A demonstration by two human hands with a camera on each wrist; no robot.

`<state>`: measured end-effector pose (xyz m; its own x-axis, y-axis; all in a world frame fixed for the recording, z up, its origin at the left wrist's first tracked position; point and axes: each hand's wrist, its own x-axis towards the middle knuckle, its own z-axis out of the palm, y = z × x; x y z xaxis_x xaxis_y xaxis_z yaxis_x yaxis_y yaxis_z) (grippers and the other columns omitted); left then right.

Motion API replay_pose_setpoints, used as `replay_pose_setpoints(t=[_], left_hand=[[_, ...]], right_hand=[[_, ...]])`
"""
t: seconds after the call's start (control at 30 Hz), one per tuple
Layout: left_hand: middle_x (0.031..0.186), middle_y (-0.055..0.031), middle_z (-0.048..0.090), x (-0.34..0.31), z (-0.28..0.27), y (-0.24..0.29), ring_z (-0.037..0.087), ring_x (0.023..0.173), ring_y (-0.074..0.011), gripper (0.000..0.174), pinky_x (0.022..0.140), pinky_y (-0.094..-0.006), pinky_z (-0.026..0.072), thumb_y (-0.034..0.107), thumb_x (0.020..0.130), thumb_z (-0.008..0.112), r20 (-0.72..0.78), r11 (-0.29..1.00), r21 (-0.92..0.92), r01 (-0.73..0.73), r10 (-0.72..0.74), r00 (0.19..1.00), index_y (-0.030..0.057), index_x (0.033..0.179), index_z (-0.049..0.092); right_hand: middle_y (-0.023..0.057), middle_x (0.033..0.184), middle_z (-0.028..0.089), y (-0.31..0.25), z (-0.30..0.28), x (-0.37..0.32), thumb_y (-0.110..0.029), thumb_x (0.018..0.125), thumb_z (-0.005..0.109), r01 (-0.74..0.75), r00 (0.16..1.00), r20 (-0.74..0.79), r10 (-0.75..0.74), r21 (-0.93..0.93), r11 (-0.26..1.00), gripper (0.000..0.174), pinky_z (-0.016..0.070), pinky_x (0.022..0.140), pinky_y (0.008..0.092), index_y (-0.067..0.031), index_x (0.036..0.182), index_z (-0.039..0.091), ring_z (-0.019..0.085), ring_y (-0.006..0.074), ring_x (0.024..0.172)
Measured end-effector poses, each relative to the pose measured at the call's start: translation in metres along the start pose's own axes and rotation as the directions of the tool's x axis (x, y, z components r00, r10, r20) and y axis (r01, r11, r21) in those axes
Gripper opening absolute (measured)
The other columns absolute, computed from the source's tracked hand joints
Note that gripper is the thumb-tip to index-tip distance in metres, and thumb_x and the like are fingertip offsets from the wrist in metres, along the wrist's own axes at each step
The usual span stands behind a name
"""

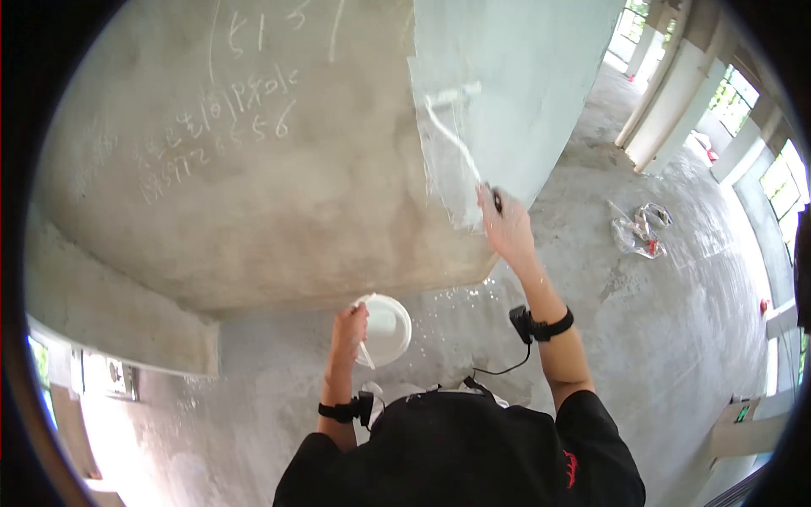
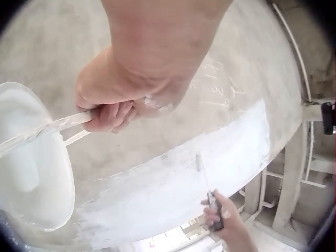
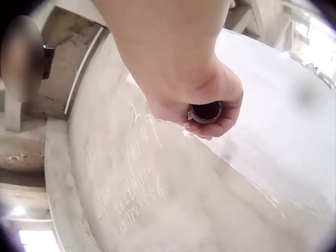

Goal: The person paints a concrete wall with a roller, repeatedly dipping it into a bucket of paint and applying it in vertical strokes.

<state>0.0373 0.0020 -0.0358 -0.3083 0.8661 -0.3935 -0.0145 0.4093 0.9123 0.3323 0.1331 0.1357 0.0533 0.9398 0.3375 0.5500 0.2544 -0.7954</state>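
My left hand grips the pale handle of a white bucket, which hangs low before me near the foot of the wall. Whitish liquid shows inside the bucket. Raised to the right, my right hand holds a paint roller by its black grip. The roller's white head lies against the painted part of the wall, high in the head view. White smears mark both hands. From the right wrist, only the dark butt of the grip shows inside the curled fingers.
Left of the pale paint the bare grey wall carries chalk writing. White drips dot the concrete floor below the wall's corner. Clear plastic wrapping lies on the floor to the right. Columns and windows stand beyond.
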Motion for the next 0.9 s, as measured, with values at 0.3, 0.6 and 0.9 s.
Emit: replay_pose_setpoints(t=[0.3,0.6,0.9], left_hand=[[0.065,-0.0160,0.061,0.009,-0.055,0.013,0.059,0.060,-0.0237,0.044,0.056,-0.0381,0.0433,0.035,0.093,0.051,0.326,0.857,0.438,-0.272,0.131,0.936,-0.0050,0.078,0.062],[0.076,-0.0203,0.064,0.040,-0.112,-0.016,0.063,0.075,-0.0290,0.041,0.069,-0.0386,0.0462,0.034,0.092,0.052,0.311,0.881,0.429,-0.201,0.066,0.948,-0.0050,0.083,0.065],[0.064,-0.0120,0.060,0.054,-0.145,-0.024,0.058,0.058,-0.0207,0.036,0.056,-0.0353,0.0443,0.029,0.090,0.058,0.086,0.941,0.332,-0.063,0.037,0.996,-0.0036,0.076,0.064]], right_hand=[[0.0270,0.068,0.057,-0.148,0.004,0.130,-0.041,0.094,0.047,0.171,0.899,-0.392,-0.195,-0.097,0.981,0.050,0.0418,0.063,0.0476,0.0043,0.075,0.057,0.055,0.0457,0.069],[0.0288,0.072,0.058,-0.178,-0.002,0.177,-0.042,0.094,0.043,0.143,0.897,-0.419,-0.143,-0.032,0.989,0.053,0.0426,0.066,0.0473,0.0047,0.075,0.058,0.056,0.0470,0.074],[0.0263,0.063,0.050,-0.062,0.055,0.106,-0.039,0.097,0.042,0.058,0.962,-0.267,-0.054,0.007,0.998,0.051,0.0396,0.059,0.0458,0.0040,0.073,0.055,0.053,0.0363,0.059]])
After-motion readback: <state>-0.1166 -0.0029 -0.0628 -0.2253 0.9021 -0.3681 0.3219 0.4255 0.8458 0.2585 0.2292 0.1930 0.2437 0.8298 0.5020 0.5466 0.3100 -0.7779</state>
